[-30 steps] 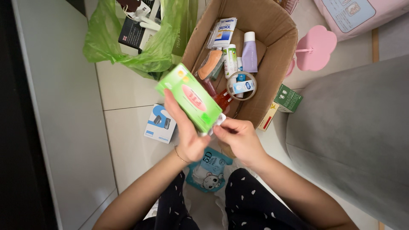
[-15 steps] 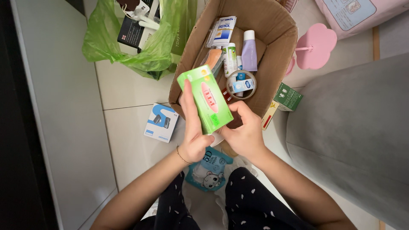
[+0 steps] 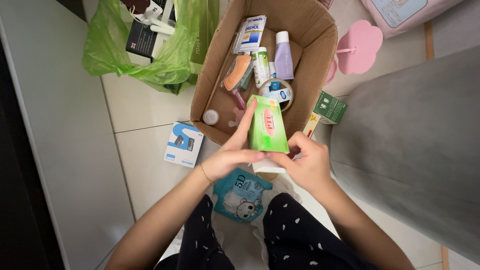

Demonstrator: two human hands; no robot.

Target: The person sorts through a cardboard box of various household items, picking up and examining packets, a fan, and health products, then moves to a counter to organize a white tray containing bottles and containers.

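A light green rectangular box [image 3: 268, 125] with a pink oval on its face is held upright over the near edge of an open cardboard box [image 3: 325, 60]. My left hand [image 3: 231, 155] grips it along the left side, index finger stretched up its edge. My right hand [image 3: 307, 162] holds the lower right corner, fingers at the white flap under it. Inside the cardboard box lie a lilac bottle [image 3: 283, 55], a green-and-white tube [image 3: 260, 66], a roll of clear tape [image 3: 278, 92], a peach case [image 3: 237, 71] and a white sachet pack [image 3: 250, 33].
A green plastic bag [image 3: 150, 55] with dark packages sits at upper left. On the tiled floor lie a blue-and-white carton [image 3: 183, 144], a teal sheet-mask packet [image 3: 240, 192], a small dark green carton [image 3: 329, 106] and a pink flower-shaped item [image 3: 359, 47]. A grey cushion [image 3: 410, 145] fills the right.
The green box has turned from slanted to upright and moved right and down, closer to me. My right hand has shifted to its lower right corner; the view tilted slightly.
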